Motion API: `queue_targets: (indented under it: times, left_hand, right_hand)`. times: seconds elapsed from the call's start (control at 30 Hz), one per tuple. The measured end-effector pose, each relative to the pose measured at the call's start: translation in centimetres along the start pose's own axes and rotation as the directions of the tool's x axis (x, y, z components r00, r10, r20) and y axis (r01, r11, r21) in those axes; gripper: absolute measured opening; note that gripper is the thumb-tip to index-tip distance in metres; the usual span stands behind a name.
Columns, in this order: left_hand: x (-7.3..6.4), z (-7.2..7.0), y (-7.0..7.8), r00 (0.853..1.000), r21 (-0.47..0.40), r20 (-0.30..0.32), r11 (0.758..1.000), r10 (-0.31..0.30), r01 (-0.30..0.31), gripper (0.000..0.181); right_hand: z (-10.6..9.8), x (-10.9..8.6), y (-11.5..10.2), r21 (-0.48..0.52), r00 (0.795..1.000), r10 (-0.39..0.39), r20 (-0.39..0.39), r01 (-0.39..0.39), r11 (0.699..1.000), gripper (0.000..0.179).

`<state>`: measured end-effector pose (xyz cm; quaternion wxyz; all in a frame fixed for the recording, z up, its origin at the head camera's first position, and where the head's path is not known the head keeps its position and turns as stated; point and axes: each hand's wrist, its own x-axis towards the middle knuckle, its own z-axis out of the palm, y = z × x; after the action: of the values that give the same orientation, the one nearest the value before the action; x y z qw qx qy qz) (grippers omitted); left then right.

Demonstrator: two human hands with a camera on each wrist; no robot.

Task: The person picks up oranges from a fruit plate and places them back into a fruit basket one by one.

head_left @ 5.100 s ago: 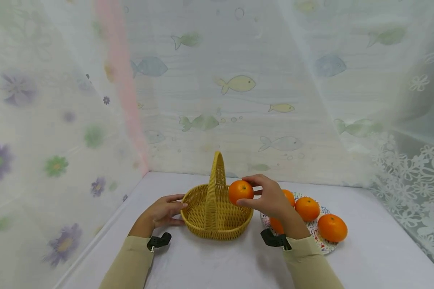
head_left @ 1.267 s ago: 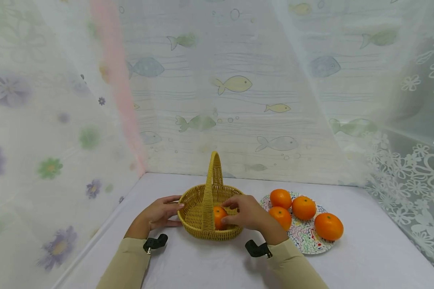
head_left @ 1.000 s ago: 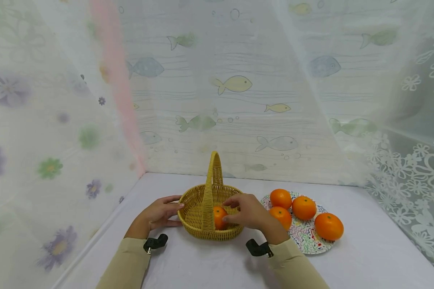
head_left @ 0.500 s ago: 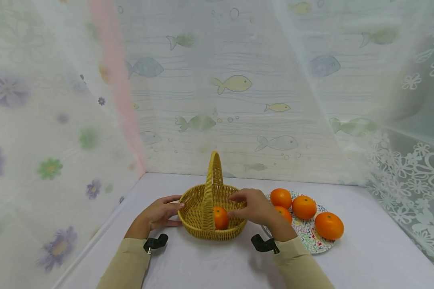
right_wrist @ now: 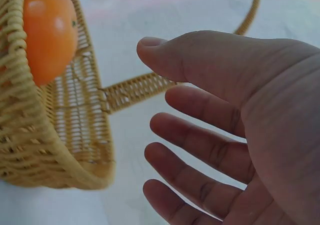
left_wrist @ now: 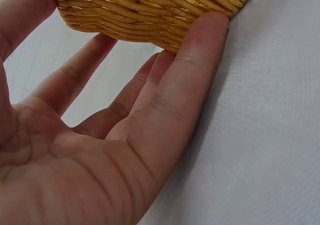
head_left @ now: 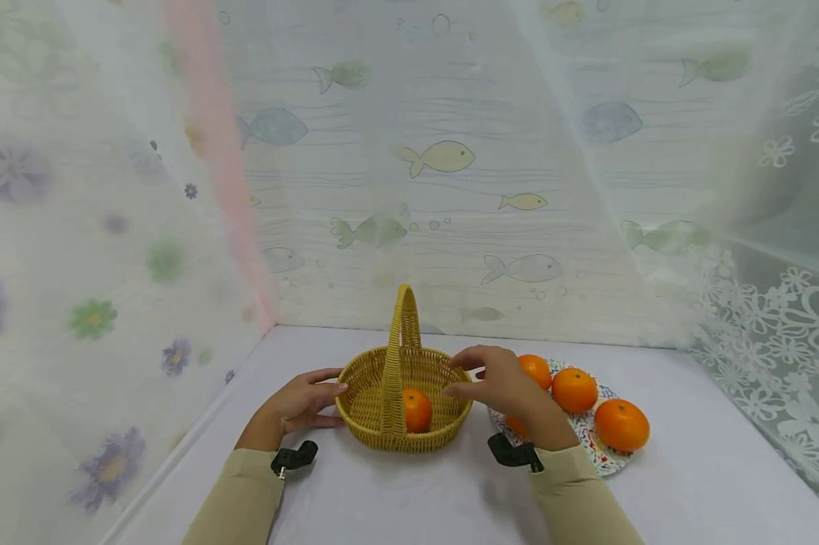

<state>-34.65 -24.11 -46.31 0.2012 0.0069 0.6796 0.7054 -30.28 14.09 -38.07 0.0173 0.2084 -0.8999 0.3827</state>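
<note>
A yellow woven basket (head_left: 418, 442) with a tall arched handle stands on the white cloth. One orange (head_left: 418, 411) lies inside it, right of the handle, and partly hidden by it in the head view. My left hand (head_left: 303, 401) is at the basket's left end; its spread fingers (left_wrist: 200, 50) touch the outside of the weave in the left wrist view. My right hand (head_left: 501, 378) hovers by the basket's right rim, its fingers apart and holding nothing. In the right wrist view a gap separates the hand (right_wrist: 280, 110) from the basket and the orange.
A round plate (head_left: 612, 460) with a colourful pattern sits at the right, bearing several oranges; my right hand and forearm hide part of it. One orange (head_left: 621, 425) lies near the plate's right edge. Sheer curtains (head_left: 443, 227) with fish and flowers hang behind and at the sides.
My right hand brought the orange down into the basket, let go of it, and has drawn back up and right to the rim. My left hand has stayed at the basket's left end.
</note>
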Motion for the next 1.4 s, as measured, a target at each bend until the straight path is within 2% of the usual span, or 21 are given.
queue_targets:
  times: [0.2, 0.4, 0.67, 0.9, 1.07, 1.27, 1.4]
  left_hand:
    - [0.1, 0.4, 0.0, 1.0, -0.001, 0.008, 1.0, 0.0, 0.0, 0.067]
    - [-0.1, 0.1, -0.1, 0.999, -0.002, -0.033, 1.0, -0.003, 0.003, 0.067]
    - [-0.1, 0.1, -0.4, 1.0, 0.002, -0.024, 1.0, 0.002, -0.002, 0.068]
    - [-0.2, 0.1, -0.1, 1.0, 0.01, -0.013, 1.0, 0.006, -0.006, 0.067]
    - [0.0, 0.3, 0.1, 1.0, 0.009, -0.014, 1.0, 0.007, -0.007, 0.068]
    - [0.4, 0.1, -0.2, 1.0, 0.005, -0.007, 1.0, 0.005, -0.005, 0.067]
    - [0.3, -0.2, -0.4, 1.0, 0.0, -0.005, 1.0, 0.003, -0.003, 0.068]
  right_hand:
    - [-1.4, -0.4, 0.7, -0.046, 0.999, 0.025, -0.049, -0.027, 0.999, 0.035]
    - [-2.0, -0.6, 1.8, -0.086, 0.997, 0.004, -0.083, -0.012, 0.996, 0.032]
    - [-4.0, -2.4, 3.9, -0.12, 0.992, 0.029, -0.124, -0.044, 0.992, 0.034]
    - [-6.3, -4.2, 4.5, -0.105, 0.978, 0.133, -0.161, -0.151, 0.983, 0.047]
    - [-7.7, -4.9, 4.7, -0.13, 0.97, 0.169, -0.174, -0.193, 0.973, 0.056]
    - [-9.0, -5.3, 6.3, -0.129, 0.954, 0.244, -0.173, -0.268, 0.955, 0.062]
    - [-9.4, -5.3, 7.3, -0.133, 0.952, 0.257, -0.169, -0.28, 0.951, 0.063]
